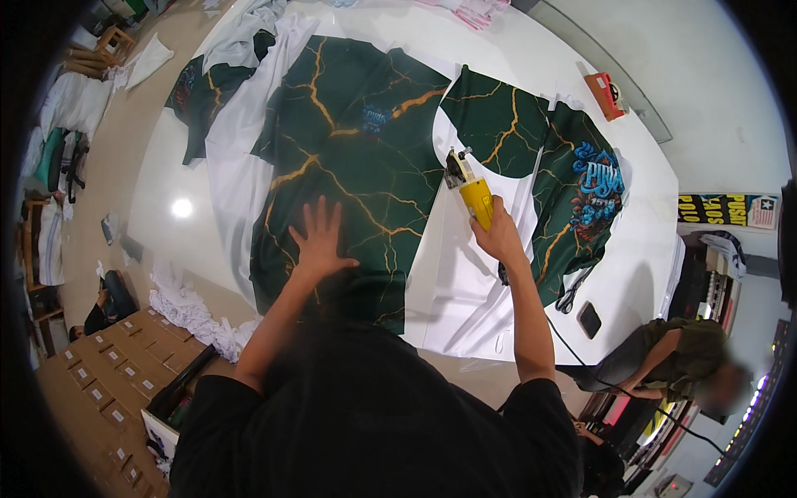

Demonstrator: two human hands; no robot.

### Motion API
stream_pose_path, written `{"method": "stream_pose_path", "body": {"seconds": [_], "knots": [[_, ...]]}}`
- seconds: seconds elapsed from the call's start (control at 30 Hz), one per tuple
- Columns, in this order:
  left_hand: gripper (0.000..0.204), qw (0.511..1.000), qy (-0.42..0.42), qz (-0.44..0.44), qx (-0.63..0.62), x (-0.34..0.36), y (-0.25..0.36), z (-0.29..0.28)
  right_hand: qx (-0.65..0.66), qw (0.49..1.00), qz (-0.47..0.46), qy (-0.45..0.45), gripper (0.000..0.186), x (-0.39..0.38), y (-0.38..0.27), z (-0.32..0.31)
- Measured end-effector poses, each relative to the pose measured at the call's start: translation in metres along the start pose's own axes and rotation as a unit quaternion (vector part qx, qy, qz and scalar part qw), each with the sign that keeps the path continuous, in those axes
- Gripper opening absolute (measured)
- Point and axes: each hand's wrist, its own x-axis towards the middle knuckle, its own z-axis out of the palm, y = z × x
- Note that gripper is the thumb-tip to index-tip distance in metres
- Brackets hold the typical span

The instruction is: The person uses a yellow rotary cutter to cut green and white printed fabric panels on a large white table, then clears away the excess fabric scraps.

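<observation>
My left hand lies flat, fingers spread, on a large dark green fabric panel with gold lightning-like veins. Wrapped round the yellow body of an electric fabric cutter is my right hand. The cutter's metal head stands just right of the panel's edge, over white fabric. Farther right lie a smaller veined green piece and another green piece with blue lettering. At the far left a green piece rests beside crumpled white cloth.
Scissors and a phone lie near the white table's right edge. A black cord trails to the lower right. An orange tape dispenser stands at the far right. One person sits beyond the table; cardboard boxes are stacked lower left.
</observation>
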Motion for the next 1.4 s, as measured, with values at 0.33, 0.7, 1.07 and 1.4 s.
{"method": "stream_pose_path", "body": {"seconds": [0.33, 0.7, 1.07, 1.4], "knots": [[0.143, 1.000, 0.002, 0.000, 0.009, 0.000, 0.001, 0.000, -0.005, 0.999, -0.037, -0.001, 0.059, 0.010, 0.004, -0.004], [0.145, 1.000, 0.008, 0.004, 0.012, 0.001, 0.000, 0.002, -0.006, 0.999, -0.034, -0.016, 0.058, 0.016, 0.001, -0.006], [0.143, 1.000, 0.007, 0.002, 0.016, 0.000, 0.001, 0.000, 0.009, 1.000, -0.009, -0.009, 0.060, 0.026, -0.016, 0.001], [0.143, 1.000, 0.000, 0.005, 0.027, 0.000, 0.001, -0.001, 0.018, 1.000, 0.008, -0.002, 0.060, 0.042, -0.030, 0.009]]}}
